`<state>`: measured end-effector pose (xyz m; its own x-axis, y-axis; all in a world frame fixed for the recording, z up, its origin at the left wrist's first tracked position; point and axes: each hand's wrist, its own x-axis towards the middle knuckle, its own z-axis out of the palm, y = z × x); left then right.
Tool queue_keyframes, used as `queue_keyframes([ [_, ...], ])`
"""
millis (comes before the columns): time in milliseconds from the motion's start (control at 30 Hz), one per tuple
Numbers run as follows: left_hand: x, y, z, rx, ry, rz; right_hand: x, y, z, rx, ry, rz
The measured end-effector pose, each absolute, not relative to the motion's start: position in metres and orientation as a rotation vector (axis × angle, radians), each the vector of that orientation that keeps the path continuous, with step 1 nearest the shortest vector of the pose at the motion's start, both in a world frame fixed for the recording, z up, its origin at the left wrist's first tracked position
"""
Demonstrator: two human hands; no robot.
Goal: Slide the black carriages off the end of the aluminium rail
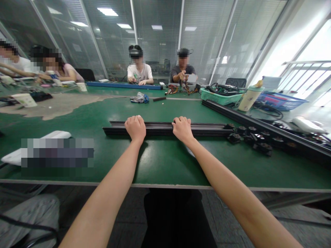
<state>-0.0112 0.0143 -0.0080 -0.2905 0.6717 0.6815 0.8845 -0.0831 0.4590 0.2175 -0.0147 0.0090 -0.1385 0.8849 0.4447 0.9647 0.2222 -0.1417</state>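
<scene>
A long black rail (160, 130) lies crosswise on the green table (165, 162). My left hand (136, 128) is wrapped over the rail left of its middle, fingers closed on it. Farther right along the same rail, my right hand (182, 128) grips it with curled fingers. Both thumbs are largely hidden. The rail's right end reaches a group of small black parts (261, 146).
Another long black rail (248, 120) runs diagonally at right. Behind it stand a green basket (219, 98), a bottle (250, 98) and a blue basket (284, 101). A crumpled cloth (139, 98) lies ahead. Several people sit across the table and at far left.
</scene>
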Motion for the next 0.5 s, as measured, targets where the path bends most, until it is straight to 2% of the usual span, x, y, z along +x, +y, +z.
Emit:
queue_keyframes([
  [500,-0.0101,0.0121,-0.0053,-1.731,-1.992,-1.296,0.2211,-0.0182,0.0163,-1.731,-2.071,-0.278],
])
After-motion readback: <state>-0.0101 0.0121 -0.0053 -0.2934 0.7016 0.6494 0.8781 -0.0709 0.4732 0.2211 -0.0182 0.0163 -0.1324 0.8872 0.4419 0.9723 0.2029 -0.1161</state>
